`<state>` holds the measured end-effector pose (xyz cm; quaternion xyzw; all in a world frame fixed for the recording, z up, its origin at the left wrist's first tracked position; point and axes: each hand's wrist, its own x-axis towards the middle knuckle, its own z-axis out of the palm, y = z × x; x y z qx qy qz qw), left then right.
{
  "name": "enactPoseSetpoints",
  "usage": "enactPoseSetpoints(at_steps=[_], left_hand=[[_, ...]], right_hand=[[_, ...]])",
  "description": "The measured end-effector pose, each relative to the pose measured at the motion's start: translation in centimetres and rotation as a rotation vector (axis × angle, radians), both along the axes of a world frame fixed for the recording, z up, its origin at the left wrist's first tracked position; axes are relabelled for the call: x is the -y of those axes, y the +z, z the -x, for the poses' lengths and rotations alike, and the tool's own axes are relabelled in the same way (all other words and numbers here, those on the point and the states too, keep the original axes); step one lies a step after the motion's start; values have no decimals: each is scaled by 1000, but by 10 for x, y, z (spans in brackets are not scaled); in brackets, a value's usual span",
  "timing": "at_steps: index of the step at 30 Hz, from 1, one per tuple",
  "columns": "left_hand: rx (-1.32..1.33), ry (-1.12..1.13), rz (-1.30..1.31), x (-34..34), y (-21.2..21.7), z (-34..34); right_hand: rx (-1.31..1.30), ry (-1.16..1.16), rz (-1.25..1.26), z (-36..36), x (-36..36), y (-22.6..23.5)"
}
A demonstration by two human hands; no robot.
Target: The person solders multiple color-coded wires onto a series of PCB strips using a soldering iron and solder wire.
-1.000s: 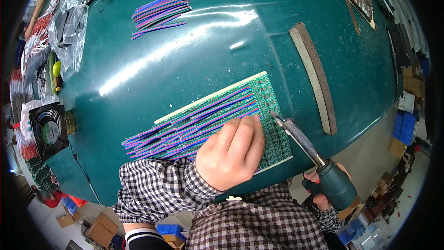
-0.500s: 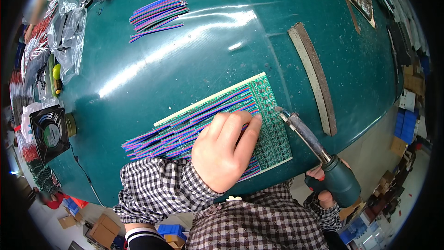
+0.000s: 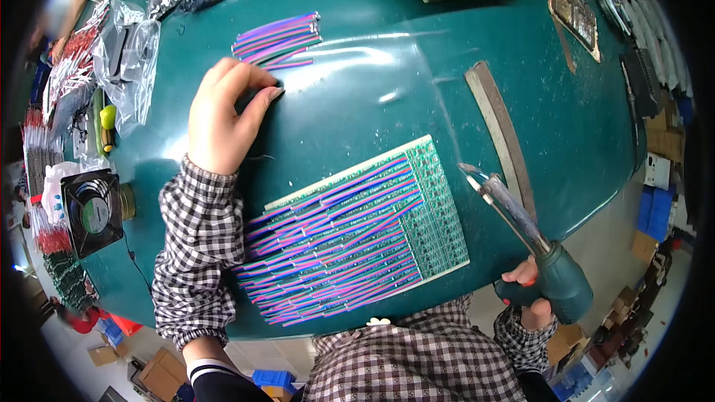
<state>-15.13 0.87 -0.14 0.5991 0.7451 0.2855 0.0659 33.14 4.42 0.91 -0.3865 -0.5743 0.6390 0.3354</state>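
Head view shows the left hand (image 3: 223, 119) stretched out over the dark green surface (image 3: 372, 104), its fingers (image 3: 257, 104) loosely curled and holding nothing, fingertips just beside a small bundle of coloured wires (image 3: 277, 36). Nearer the person lies a green circuit board (image 3: 357, 231) covered with rows of the same wires. At the surface's near edge, the right hand (image 3: 529, 294) grips a soldering iron (image 3: 521, 242), tip raised beside the board's right end.
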Motion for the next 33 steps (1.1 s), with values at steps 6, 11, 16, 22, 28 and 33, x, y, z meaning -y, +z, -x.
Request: enactPoseSetpoints(at_steps=[6,11,16,22,28,33], left_hand=[[-200,41,-115,-17,6,-12],[40,19,13,-19,-12,22],[60,56,-26,-5,-1,-7],[130,128,158,12,6,-32],[122,39,127,-14,0,-34],[260,32,141,-1,6,-33]], right_hand=[[-16,-56,32,-15,-1,4],[-7,-52,-34,1,-7,9],[4,-79,-1,5,-5,10],[12,-57,15,2,-7,12],[-21,-34,58,-1,-2,10],[-26,-37,76,-10,3,11]])
